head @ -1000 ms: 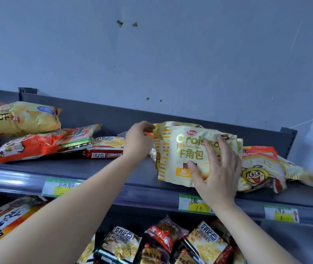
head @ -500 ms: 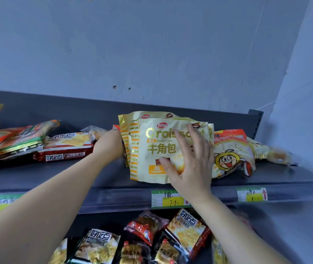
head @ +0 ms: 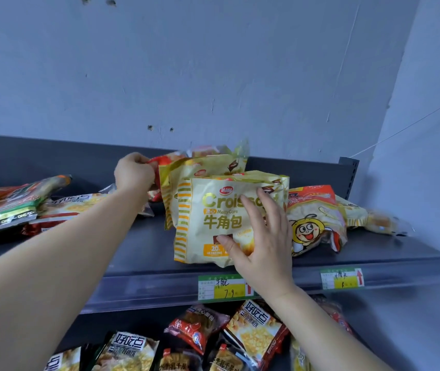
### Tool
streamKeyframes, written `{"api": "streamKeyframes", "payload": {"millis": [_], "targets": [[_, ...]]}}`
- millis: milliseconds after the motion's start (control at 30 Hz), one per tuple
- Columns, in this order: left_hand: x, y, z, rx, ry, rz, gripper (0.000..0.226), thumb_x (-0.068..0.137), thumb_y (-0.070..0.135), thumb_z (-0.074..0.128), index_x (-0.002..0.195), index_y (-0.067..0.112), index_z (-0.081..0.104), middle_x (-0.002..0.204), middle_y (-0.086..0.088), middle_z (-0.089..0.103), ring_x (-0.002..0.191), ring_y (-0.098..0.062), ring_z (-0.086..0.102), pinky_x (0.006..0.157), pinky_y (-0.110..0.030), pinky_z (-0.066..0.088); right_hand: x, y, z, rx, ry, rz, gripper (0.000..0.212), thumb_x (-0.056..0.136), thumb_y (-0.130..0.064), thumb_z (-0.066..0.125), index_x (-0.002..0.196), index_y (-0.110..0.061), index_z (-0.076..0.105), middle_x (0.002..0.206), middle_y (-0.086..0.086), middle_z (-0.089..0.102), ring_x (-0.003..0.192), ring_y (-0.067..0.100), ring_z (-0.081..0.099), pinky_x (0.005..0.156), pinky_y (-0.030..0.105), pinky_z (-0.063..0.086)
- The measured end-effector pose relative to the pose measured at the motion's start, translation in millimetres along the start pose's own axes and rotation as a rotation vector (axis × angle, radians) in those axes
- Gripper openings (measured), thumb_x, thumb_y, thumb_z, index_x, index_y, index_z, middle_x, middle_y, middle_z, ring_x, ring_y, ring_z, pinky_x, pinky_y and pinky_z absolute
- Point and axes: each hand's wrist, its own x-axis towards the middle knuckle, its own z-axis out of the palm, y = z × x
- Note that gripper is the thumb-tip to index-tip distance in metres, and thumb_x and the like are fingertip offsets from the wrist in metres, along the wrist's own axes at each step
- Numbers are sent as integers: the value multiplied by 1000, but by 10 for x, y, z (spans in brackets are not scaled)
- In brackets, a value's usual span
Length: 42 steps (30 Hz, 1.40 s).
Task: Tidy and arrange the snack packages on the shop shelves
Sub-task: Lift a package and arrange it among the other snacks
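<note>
A yellow croissant bag (head: 208, 223) stands at the front of a small stack on the grey top shelf (head: 138, 247). My right hand (head: 261, 245) lies flat against its face with fingers spread. Behind it leans a second yellow croissant bag (head: 186, 170), and a red-and-orange package (head: 164, 160) pokes out at the stack's upper left. My left hand (head: 134, 174) grips the top edge of that red package, lifted above the shelf. What lies deeper in the stack is hidden.
A bee-cartoon snack bag (head: 315, 218) and a clear-wrapped pack (head: 374, 219) lie to the right. Red and green flat packs (head: 12, 204) and a cracker pack (head: 79, 204) lie to the left. Price tags (head: 221, 287) line the shelf lip. Several snack packs (head: 253, 333) fill the lower shelf.
My left hand has risen and pulled the red package and the rear bag upward. The right hand stays pressed on the front croissant bag. The camera has shifted slightly.
</note>
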Motion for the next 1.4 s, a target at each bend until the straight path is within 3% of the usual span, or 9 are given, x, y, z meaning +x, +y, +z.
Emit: {"api": "streamKeyframes", "payload": {"millis": [300, 500, 667, 800, 900, 1000, 1100, 1233, 1400], "targets": [[-60, 792, -82, -159, 110, 310, 29, 87, 11, 59, 65, 23, 46, 66, 6, 49, 71, -22, 56, 71, -49, 58, 280, -167, 248, -246, -105, 73, 60, 80, -72, 43, 111, -25, 62, 100, -2, 60, 95, 24, 53, 78, 39, 42], [-218, 860, -297, -216, 83, 401, 28, 86, 8, 58, 65, 24, 47, 71, 0, 53, 81, -37, 65, 68, -55, 57, 514, -327, 334, -89, -398, 129, 51, 90, -58, 48, 129, -26, 56, 106, -2, 64, 107, 23, 52, 93, 39, 41], [-503, 524, -270, -46, 128, 529, 31, 86, 12, 60, 65, 26, 43, 74, 1, 53, 71, -20, 50, 69, -36, 46, 798, -650, 77, 908, -442, 663, 46, 85, -69, 44, 111, -35, 58, 108, -13, 62, 108, 10, 57, 95, 34, 44], [-789, 294, -263, 146, 116, 714, 19, 86, 2, 61, 75, 12, 49, 84, 0, 50, 77, -17, 43, 64, -13, 34, 996, -784, 5, 1311, -391, 866, 97, 49, -88, 62, 124, -27, 54, 119, -1, 66, 108, 17, 64, 88, 43, 55], [-938, 127, -313, 249, 17, 843, 22, 81, -7, 58, 76, 12, 50, 84, 2, 45, 76, -17, 44, 62, -15, 37, 1039, -841, -91, 1319, -381, 980, 94, 50, -69, 80, 125, -18, 52, 113, 6, 68, 98, 22, 68, 72, 37, 59], [-1019, 11, -407, 368, -74, 984, 12, 83, -3, 63, 87, 7, 60, 91, -1, 50, 79, -20, 50, 64, -32, 45, 988, -802, -128, 1283, -321, 1047, 63, 71, -30, 82, 124, -16, 51, 107, 8, 68, 93, 25, 69, 75, 41, 60], [-1100, -6, -510, 460, -184, 1073, 20, 88, 15, 63, 107, 12, 66, 96, 1, 54, 83, -17, 55, 68, -33, 50, 915, -757, -174, 1302, -247, 1102, 57, 75, -20, 77, 126, -15, 51, 109, 9, 66, 93, 25, 67, 78, 41, 58], [-1191, 158, -676, 464, -39, 892, 33, 91, 33, 62, 121, 20, 60, 93, 12, 49, 80, -10, 50, 67, -31, 47, 786, -687, -279, 1310, -221, 1053, 33, 79, -16, 74, 107, -22, 59, 103, 5, 69, 87, 20, 68, 69, 35, 58], [-1080, 333, -1021, 549, 59, 486, 50, 92, 40, 59, 138, 23, 47, 131, -4, 45, 127, -23, 38, 102, -36, 36, 642, -686, -480, 1341, -241, 967, 46, 77, -16, 76, 119, -24, 57, 110, 2, 68, 91, 19, 68, 75, 44, 59]]}}
